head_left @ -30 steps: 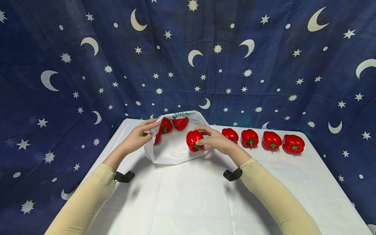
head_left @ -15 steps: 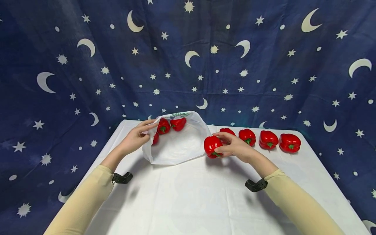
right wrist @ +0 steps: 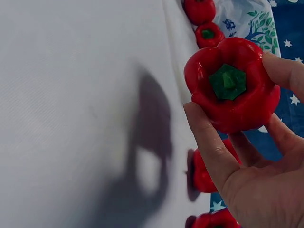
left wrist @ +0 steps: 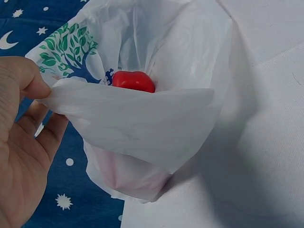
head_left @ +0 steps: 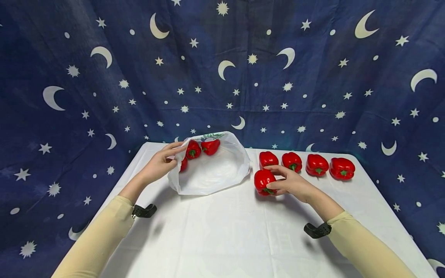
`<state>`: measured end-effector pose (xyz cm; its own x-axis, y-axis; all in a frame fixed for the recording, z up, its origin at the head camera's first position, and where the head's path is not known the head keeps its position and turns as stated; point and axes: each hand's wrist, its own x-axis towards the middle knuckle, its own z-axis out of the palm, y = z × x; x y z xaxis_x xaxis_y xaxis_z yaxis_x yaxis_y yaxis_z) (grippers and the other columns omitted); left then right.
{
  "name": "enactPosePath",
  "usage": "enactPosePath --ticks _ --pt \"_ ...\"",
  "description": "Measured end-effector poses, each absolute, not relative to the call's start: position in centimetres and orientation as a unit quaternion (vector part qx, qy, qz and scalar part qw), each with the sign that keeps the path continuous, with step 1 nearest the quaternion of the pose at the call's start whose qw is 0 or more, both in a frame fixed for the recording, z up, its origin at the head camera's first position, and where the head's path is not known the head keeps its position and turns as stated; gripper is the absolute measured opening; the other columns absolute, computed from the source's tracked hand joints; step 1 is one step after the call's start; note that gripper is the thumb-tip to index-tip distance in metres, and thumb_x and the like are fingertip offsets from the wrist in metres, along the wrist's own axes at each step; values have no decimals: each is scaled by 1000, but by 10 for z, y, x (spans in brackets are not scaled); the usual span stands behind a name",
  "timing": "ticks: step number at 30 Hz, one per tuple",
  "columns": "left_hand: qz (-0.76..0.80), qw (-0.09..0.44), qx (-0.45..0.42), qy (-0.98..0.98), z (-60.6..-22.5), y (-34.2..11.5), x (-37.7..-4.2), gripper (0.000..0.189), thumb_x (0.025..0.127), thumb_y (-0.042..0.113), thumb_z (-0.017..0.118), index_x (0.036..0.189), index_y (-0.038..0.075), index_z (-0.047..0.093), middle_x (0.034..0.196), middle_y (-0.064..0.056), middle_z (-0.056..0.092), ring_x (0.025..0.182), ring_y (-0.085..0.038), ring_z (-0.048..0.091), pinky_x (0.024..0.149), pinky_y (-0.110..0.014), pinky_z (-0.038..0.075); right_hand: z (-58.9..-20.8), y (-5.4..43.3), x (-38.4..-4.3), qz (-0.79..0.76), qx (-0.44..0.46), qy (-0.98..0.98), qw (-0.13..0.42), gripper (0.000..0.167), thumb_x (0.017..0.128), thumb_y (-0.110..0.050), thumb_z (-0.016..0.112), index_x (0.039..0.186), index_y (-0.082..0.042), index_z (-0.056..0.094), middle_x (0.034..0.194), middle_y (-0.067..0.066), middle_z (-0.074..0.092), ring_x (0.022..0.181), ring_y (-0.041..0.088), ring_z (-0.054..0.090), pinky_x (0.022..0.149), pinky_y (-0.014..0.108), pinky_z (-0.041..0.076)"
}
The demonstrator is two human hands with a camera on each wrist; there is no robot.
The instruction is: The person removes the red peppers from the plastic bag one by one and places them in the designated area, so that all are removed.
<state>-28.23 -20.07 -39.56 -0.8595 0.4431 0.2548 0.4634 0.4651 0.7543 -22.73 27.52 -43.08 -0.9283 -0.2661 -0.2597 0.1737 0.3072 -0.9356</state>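
Observation:
My right hand (head_left: 293,184) grips a red bell pepper (head_left: 262,180) between thumb and fingers, just in front of the left end of a row of peppers. Its green stem (right wrist: 228,81) faces the camera in the right wrist view. With thumb and fingers, my left hand (head_left: 160,164) pinches the left rim of a white plastic bag (head_left: 212,175). The bag lies with its mouth toward me and bears a printed tree (left wrist: 71,50). Three red peppers show inside it, among them one at the back (head_left: 211,147) and one near the left side (head_left: 192,150).
Several more red bell peppers stand in a row along the back right of the white-covered table (head_left: 222,239), the farthest right one (head_left: 342,168) near the corner. A dark blue curtain (head_left: 208,50) with moons and stars hangs behind. Black straps (head_left: 318,230) sit at both wrists.
My right hand has drawn the pepper out of the bag's mouth, to the right and slightly toward me. My left hand keeps its hold on the rim.

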Motion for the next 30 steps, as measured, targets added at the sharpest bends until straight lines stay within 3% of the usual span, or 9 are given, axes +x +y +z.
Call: enactPosePath --ticks 5,12,23,30 --pt "-447 8 -262 -855 -395 -201 -282 59 94 -6 50 149 15 56 160 8 38 131 -23 41 63 -29 42 -437 281 -225 -584 -34 789 186 78 84 -23 84 152 -14 46 154 20 34 121 38 55 84 44 58" --pt "-449 13 -270 -851 -396 -201 -282 57 94 -6 51 148 9 56 159 6 39 135 -23 39 65 -29 42 -440 285 -221 -587 -25 786 194 79 86 -22 83 154 -12 44 155 22 33 124 39 53 85 44 58" --pt "-452 11 -266 -851 -397 -201 -283 59 94 -9 51 148 12 57 160 2 38 137 -24 39 66 -28 41 -443 283 -219 -581 22 789 197 83 86 -23 83 156 -13 40 156 24 30 132 44 44 88 44 57" --pt "-455 7 -259 -852 -382 -194 -269 56 93 -13 48 147 1 55 160 -10 37 133 -30 39 64 -26 38 -447 284 -220 -593 25 780 198 83 87 -21 82 157 -11 39 157 25 29 133 45 44 87 45 57"
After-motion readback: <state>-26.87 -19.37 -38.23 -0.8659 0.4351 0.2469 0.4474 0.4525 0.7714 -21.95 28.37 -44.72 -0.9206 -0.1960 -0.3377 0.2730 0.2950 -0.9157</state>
